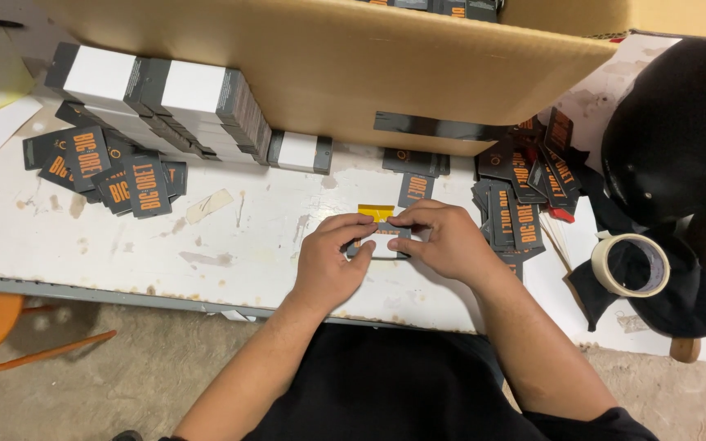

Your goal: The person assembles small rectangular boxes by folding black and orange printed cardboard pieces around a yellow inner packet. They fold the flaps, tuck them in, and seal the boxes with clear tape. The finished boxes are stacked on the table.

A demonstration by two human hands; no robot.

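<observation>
Thumbs and fingers of left hand (332,265) and right hand (443,241) pinch a small box (382,243) at table (165,245) centre; loose pressure could skew the yellow strip (376,212) at twelve o'clock.

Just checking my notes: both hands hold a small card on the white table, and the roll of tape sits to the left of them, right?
Not quite. The head view shows the tape to the right of the hands; both do hold the card on the table.
</observation>
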